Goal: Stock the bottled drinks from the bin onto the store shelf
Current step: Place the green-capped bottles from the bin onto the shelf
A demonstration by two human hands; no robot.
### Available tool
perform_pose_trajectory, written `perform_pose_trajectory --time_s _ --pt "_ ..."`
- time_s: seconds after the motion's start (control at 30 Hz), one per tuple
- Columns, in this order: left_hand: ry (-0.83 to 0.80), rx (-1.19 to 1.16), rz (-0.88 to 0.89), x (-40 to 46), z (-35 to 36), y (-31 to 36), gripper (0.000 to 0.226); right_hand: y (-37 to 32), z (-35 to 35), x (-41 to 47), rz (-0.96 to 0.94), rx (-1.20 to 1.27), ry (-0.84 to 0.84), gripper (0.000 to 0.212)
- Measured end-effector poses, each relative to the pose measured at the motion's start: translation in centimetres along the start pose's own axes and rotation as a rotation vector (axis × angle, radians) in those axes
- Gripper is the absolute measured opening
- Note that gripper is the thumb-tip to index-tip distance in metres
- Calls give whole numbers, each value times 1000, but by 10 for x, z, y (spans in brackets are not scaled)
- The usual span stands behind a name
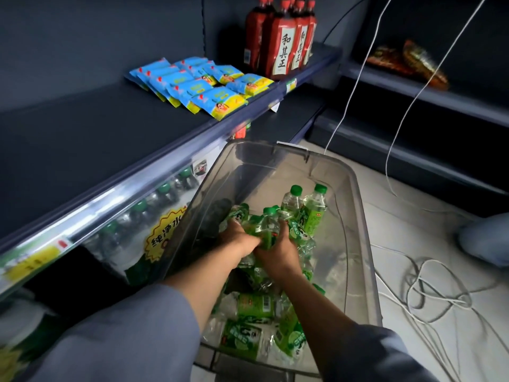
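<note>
A: While both arms are reaching down into the bin, what is lying along the left side?

B: The store shelf (pixel 115 172) is running along there, its clear front strip catching the light. Green-capped bottles (pixel 143 208) are standing in the dim tier beneath it, behind a yellow starburst sign (pixel 168 230). On its top surface, blue and yellow snack packets (pixel 203 86) are lying in rows, and red-capped dark bottles (pixel 281 40) are standing just beyond them.

A: And in the middle?

B: The clear plastic bin (pixel 358 216) is sitting on the floor, just beside the shelf. Green-labelled bottled drinks (pixel 248 334) are lying heaped at its near end, and two are standing upright near the middle. The left hand (pixel 239 238) is curling its fingers round a bottle on top of the heap. The right hand (pixel 278 252) is touching the left and gripping a bottle (pixel 268 227) too, fingers wrapped over the label.

A: How many bottles is each hand holding?

B: I cannot tell; the bottles there are overlapping.

A: What is showing on the right?

B: White cables (pixel 429 288) are hanging down and coiling loosely on the pale floor, and orange packets (pixel 410 62) are lying on a further shelf.
</note>
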State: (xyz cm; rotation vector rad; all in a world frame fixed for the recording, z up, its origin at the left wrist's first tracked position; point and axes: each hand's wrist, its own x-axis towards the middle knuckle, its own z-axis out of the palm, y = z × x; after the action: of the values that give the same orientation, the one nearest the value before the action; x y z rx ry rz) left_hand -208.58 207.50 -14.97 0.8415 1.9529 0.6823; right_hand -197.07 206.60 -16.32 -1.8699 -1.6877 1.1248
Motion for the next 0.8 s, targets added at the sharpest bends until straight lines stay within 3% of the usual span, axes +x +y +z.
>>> perform_pose_trajectory --time_s 0.23,0.47,0.6,0.8 --pt "72 -64 98 -27 -12 5 76 -13 -14 -24 -110 -94 98 101" --pt "-70 -215 201 -72 -54 35 90 -44 -53 -48 -303 67 250 101" --pt "-6 -237 316 -99 -83 47 92 -76 -79 -70 -437 98 288 100" --pt "94 -339 461 -140 -109 44 65 -113 -100 -111 -557 103 302 96"
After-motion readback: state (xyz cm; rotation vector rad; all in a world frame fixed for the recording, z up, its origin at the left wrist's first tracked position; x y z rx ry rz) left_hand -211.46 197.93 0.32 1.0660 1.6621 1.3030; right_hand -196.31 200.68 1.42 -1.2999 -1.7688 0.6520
